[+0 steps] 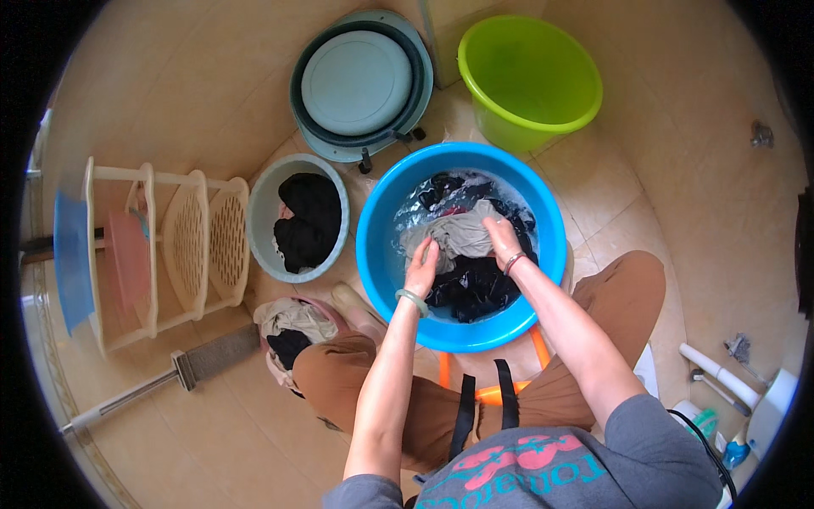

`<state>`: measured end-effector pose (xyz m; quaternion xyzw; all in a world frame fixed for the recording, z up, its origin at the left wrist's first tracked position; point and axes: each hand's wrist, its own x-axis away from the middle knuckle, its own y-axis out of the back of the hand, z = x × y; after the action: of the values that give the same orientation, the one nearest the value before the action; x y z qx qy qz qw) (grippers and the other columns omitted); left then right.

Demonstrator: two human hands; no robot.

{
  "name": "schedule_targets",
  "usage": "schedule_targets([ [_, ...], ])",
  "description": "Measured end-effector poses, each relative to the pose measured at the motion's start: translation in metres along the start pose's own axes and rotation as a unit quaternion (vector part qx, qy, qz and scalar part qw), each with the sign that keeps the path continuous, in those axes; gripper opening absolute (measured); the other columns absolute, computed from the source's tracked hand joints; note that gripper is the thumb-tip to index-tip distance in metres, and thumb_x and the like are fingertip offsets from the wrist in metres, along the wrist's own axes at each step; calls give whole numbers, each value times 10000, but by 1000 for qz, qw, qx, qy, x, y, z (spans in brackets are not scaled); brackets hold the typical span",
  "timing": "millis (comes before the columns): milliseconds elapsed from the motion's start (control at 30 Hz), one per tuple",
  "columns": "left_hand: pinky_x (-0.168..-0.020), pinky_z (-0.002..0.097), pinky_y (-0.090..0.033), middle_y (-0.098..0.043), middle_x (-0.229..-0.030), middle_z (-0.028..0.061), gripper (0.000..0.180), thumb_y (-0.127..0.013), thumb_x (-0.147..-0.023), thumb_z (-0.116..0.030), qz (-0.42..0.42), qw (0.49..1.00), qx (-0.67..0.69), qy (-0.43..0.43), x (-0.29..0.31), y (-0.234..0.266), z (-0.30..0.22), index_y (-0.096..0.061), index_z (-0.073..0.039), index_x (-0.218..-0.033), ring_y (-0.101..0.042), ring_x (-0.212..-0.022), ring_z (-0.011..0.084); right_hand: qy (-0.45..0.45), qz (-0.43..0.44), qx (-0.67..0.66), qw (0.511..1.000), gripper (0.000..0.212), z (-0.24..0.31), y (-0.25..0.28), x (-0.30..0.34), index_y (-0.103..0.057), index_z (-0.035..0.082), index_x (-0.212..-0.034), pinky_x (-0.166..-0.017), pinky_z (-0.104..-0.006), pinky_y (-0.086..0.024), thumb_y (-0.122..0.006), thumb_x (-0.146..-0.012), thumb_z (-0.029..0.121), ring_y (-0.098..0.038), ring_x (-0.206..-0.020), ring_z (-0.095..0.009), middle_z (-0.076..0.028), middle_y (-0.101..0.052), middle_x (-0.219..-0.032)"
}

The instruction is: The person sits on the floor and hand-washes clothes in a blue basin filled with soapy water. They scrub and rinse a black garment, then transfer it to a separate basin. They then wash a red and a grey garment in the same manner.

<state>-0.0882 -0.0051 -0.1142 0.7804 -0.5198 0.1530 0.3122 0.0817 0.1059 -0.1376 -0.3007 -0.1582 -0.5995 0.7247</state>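
Both my hands hold a wet light-grey cloth stretched between them, above the water in a round blue basin. Its exact kind of garment cannot be made out. My left hand closes on the near left end, a pale green bangle at the wrist. At the right end, my right hand grips the fabric, with a thin bracelet on that wrist. Dark wet clothes lie in the sudsy water under and around the cloth. A bit of red fabric shows just behind it.
Left of the basin stands a pale tub with black clothes. Behind are a folding basin and a green bucket. A cream rack, a flat mop and a pink basin of laundry are at left. An orange stool stands near my knees.
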Motion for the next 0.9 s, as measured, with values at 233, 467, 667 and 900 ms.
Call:
schedule_targets([
  [233,-877,511,-516,-634,-1088,172,464,-510,-928,-506,390,656,621,176,-10,-25,-40,-595,-96,-1129,-599,-1046,406,211,97,318,919,270,70,-64,123,-605,45,-1066,-883,-363,-466,-675,-823,137,-576,-1028,-301,-180,-563,-1088],
  [467,-487,318,-508,-630,-811,68,294,-529,-946,-439,266,766,569,139,6,-31,-31,-605,-156,-967,-590,-579,154,401,54,442,800,169,75,-79,158,-632,91,-832,-653,-397,-532,-689,-811,249,-621,-763,-333,-133,-554,-906],
  [667,-788,369,-529,-650,-996,75,312,-502,-943,-321,-42,845,495,197,41,-76,-75,-599,-58,-1080,-645,-892,223,102,-23,479,871,275,55,-24,52,-652,90,-844,-657,-479,-522,-568,-831,351,-643,-797,-388,-184,-665,-886],
  [900,-577,317,-498,-573,-729,3,230,-489,-972,-267,103,797,588,98,-5,-16,12,-548,-146,-786,-577,-663,163,275,43,454,846,249,54,-85,125,-575,56,-769,-595,-486,-500,-575,-850,291,-621,-710,-394,-181,-622,-762],
])
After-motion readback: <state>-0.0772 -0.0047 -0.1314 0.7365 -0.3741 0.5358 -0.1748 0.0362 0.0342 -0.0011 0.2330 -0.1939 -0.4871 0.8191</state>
